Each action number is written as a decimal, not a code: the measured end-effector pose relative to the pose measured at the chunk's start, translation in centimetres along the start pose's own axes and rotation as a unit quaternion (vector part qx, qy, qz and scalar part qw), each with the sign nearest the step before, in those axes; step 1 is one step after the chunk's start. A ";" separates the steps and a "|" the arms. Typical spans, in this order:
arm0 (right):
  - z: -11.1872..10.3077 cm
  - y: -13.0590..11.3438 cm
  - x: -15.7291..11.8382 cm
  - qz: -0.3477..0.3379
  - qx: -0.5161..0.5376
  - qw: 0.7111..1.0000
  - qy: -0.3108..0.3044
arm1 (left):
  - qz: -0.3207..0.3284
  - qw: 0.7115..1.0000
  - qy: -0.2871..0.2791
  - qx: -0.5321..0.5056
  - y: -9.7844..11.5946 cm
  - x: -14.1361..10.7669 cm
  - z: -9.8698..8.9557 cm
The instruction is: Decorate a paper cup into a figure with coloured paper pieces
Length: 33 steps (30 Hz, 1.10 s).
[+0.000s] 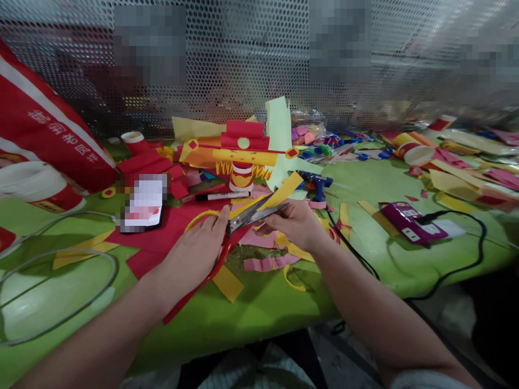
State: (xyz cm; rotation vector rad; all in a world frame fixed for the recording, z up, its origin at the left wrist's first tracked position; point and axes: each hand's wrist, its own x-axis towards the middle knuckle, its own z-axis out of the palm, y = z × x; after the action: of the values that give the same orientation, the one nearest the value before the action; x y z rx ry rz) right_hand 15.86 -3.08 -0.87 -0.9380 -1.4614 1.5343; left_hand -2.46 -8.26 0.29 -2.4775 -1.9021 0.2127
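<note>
It's dim here; the phone (142, 201) glows white, the green table (365, 183) shines, and the sides look stretched.

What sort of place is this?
Probably a craft-making spot, maybe a workshop. Scissors are at a yellow paper strip, a paper figure stands on the green table, and what looks like a glue gun lies nearby.

Glossy bright-green tabletop (357, 183), cluttered. Left: loop of thin pale cable (115, 267), white-and-red paper cup (52, 189). Centre: flat red paper sheets (162, 232), crinkled pink paper strip (267, 263), curled yellow paper strip (291, 281). Right of centre: blue pistol-shaped glue gun (321, 187). Farther right: purple plastic power block (413, 222), black cable (483, 237) plugged in.
</note>
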 end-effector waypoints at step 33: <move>-0.3 0.6 0.4 0.025 0.072 0.997 0.014 | 0.008 0.996 0.010 -0.083 -0.5 0.0 0.8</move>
State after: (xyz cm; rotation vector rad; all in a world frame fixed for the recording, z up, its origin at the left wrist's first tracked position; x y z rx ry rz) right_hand 15.95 -2.54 -1.48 -0.9127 -1.2981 1.6331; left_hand -3.01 -8.23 -0.48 -2.5875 -1.9686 0.0292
